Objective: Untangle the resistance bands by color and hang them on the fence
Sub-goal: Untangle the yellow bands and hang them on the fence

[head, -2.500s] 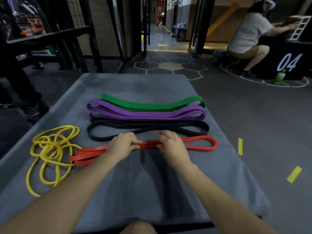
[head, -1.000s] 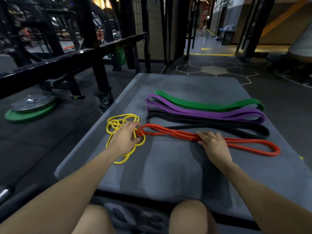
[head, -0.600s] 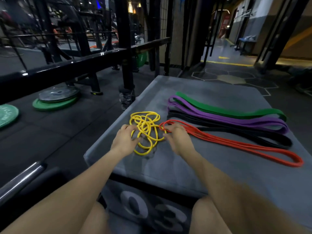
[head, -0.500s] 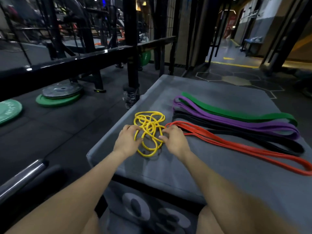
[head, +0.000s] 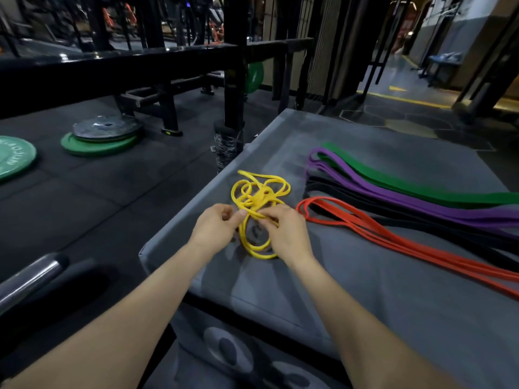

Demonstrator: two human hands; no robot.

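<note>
Right now both hands are pinching strands of the yellow band, left hand and right hand together, just left of the red band. It looks light, limp and stretchy; taking hold at a free outer loop seems best.

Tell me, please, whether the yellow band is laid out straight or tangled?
Tangled. The yellow band lies in overlapping loops, while the left hand and right hand pinch its strands.
</note>
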